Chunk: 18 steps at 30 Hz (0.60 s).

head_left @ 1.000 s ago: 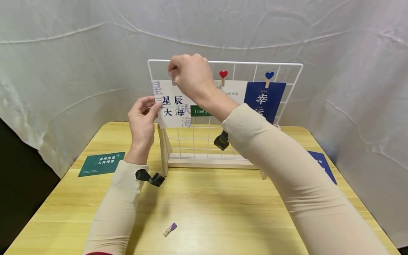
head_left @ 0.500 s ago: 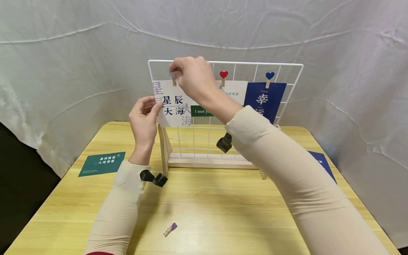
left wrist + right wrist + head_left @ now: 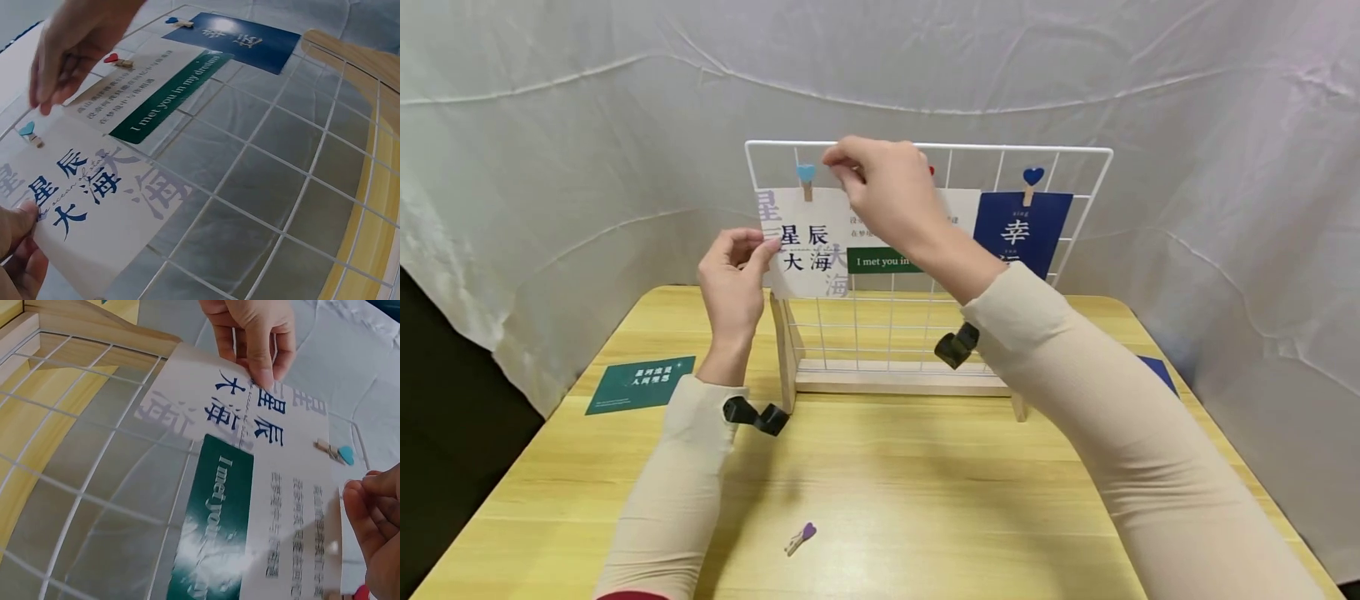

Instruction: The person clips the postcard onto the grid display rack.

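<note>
At its left edge, a white card with dark blue characters is pinched by my left hand between thumb and fingers. A wooden clothespin with a light blue heart clips that card's top to the white wire grid. Just right of this clothespin is my right hand, apart from it, fingers loosely bent and holding nothing. Behind the right hand hangs a white and green card; its red heart clothespin is mostly hidden in the head view. In the right wrist view, the left thumb presses on the white card.
A navy card hangs at the grid's right under a dark blue heart clothespin. On the wooden table lie a green card, a purple heart clothespin and another blue card, partly behind the right sleeve. Wooden feet hold the grid.
My right hand has let go of the light blue heart clothespin and moved right, uncovering it and now covering most of the red one. The left hand keeps its pinch on the card.
</note>
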Motion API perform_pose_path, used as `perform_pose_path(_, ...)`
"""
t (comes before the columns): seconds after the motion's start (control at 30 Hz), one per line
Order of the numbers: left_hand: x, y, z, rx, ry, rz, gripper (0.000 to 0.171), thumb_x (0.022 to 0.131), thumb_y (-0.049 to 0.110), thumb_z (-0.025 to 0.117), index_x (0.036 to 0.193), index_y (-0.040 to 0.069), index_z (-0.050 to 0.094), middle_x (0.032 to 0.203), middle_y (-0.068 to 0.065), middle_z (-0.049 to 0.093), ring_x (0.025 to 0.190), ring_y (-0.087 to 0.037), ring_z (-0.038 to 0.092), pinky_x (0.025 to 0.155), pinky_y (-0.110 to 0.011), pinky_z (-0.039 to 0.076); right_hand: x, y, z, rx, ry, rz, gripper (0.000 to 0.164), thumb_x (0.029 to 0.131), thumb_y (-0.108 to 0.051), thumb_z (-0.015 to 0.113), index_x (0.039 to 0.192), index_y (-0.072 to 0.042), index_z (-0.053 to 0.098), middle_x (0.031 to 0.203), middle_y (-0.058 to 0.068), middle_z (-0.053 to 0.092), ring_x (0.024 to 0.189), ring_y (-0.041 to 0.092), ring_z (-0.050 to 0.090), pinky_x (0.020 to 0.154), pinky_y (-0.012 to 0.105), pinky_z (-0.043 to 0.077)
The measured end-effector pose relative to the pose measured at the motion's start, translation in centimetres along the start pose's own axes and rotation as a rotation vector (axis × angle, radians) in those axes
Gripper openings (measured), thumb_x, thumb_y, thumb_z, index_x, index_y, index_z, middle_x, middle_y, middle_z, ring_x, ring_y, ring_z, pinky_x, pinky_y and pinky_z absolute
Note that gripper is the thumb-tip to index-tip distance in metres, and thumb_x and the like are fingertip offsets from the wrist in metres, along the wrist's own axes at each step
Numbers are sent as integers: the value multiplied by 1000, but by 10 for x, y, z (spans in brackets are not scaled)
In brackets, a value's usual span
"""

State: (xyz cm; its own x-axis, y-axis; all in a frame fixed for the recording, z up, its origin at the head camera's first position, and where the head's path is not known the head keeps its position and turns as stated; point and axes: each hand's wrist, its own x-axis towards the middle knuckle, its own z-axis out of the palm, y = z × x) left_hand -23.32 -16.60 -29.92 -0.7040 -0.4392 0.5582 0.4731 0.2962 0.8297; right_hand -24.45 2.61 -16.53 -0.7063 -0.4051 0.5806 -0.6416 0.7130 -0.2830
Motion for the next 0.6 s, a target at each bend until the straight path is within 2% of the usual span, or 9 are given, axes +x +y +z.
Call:
perform_pose_path(0.27, 1, 1, -3, -6, -53, -19, 21, 88, 18, 74, 98, 1, 67, 93, -9, 68, 81, -16, 61, 71, -20, 54, -16, 18, -8, 109, 71, -29, 19, 100, -18, 59, 111, -13, 73, 102, -1, 73, 79, 4, 61, 77, 18, 48)
perform_pose_path(0.6, 4, -1, -9, 20, -80, -24, 21, 90, 19, 73, 100, 2, 67, 96, -9, 67, 83, -16, 61, 75, -23, 54, -42, 33, -11, 165, 65, -28, 17, 99, -15, 61, 108, -11, 74, 97, 0, 73, 73, 7, 62, 67, 22, 49)
